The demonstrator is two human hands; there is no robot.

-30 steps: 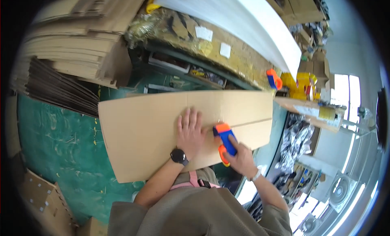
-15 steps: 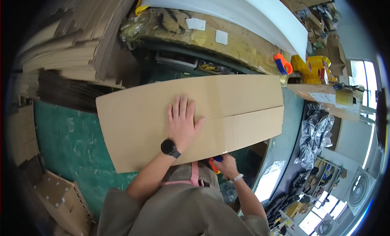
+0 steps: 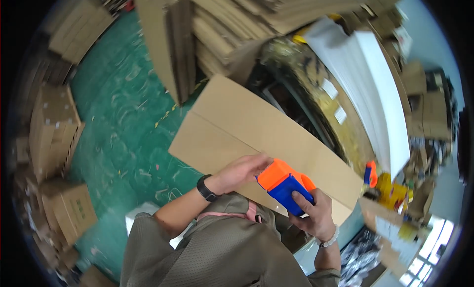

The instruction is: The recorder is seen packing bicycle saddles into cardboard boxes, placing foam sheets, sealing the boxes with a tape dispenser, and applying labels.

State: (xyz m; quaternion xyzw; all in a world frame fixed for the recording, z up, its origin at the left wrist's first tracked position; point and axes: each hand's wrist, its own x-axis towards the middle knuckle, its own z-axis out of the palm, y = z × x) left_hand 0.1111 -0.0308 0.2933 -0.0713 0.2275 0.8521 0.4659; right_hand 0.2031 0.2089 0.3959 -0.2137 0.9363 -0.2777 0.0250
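Observation:
A brown cardboard box (image 3: 247, 120) lies slantwise before me, a seam running along its upper face. My right hand (image 3: 316, 215) is wrapped round an orange and blue tape dispenser (image 3: 286, 188), holding it over the box's near side. Right beside the dispenser's toothed front is my left hand (image 3: 239, 173), over the near edge of the box. Its fingers are stretched out toward the dispenser, and the fingertips blur slightly. Whether they touch any tape cannot be made out.
Beyond the box stands a tape-covered bench (image 3: 353, 124) bearing a white foam sheet (image 3: 377, 89). A second dispenser (image 3: 370, 174) sits at its right end. Stacked flat cardboard (image 3: 217, 35) rises at the back. Cartons (image 3: 54, 124) stand along the left side of the green floor (image 3: 123, 124).
My right hand has raised the tape dispenser from below the box's near edge to above it. My left hand has left the middle of the box for its near edge. The view has turned leftward.

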